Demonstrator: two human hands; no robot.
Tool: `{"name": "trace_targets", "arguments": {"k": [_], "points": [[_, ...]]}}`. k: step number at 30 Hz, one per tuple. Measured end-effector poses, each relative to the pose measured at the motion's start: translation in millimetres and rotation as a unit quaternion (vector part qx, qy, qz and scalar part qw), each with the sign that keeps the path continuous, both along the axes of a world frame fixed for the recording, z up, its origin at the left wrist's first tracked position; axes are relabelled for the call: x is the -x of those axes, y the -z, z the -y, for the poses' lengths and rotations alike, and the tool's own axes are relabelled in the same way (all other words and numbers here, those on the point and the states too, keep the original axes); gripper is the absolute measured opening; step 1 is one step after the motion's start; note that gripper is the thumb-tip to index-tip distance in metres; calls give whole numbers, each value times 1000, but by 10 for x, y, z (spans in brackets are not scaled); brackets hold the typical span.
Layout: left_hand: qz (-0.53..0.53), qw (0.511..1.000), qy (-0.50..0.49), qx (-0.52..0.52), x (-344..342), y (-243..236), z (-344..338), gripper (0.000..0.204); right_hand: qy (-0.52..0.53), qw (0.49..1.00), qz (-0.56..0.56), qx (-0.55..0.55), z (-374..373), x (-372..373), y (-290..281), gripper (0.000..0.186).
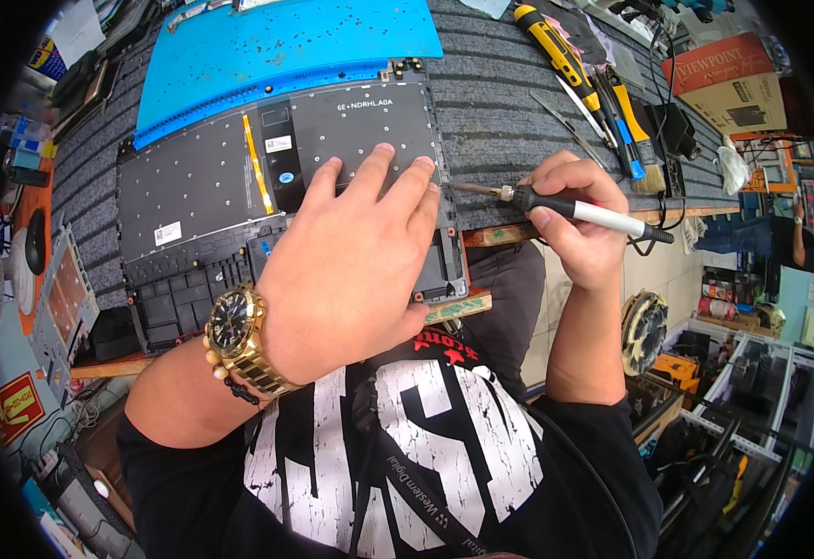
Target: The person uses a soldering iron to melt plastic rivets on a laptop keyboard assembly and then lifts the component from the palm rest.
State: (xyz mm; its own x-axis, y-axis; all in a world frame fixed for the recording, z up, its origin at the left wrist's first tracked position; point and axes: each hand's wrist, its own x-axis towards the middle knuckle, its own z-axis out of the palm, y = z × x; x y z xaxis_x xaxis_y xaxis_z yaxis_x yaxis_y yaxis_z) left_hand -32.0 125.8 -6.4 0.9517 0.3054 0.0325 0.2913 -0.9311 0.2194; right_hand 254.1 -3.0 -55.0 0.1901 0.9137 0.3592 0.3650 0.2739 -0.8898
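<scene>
Left hand [351, 252] spread palm-down, right hand [584, 246] curled

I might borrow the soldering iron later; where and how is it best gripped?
Probably by its black grip, coming from the right, pen-style, much as the right hand holds it. The soldering iron lies roughly crosswise, its slim metal tip pointing left at the panel, and the thicker handle extends rightward; better avoid bare metal.

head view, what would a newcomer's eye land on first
Probably the bright blue mat at the top, left of centre. Next, the gold watch on the left wrist, that left hand spread over a dark laptop panel. Further right, the right hand grips a black-and-white soldering iron near the panel's right edge.
</scene>
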Motion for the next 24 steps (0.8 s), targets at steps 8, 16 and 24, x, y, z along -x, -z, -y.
{"name": "trace_targets", "arguments": {"k": [8, 16, 24], "points": [[0, 1000, 0, 2, 3, -1, -1, 97, 5, 1000, -19, -11, -9, 19, 6, 25], [-6, 1000, 1, -5, 1, -2, -1, 96, 9, 1000, -12, -6, -8, 18, -5, 25], [4, 1000, 1, 3, 6, 1, -2, 95, 18, 999, -30, 4, 1, 30, -3, 25]]}}
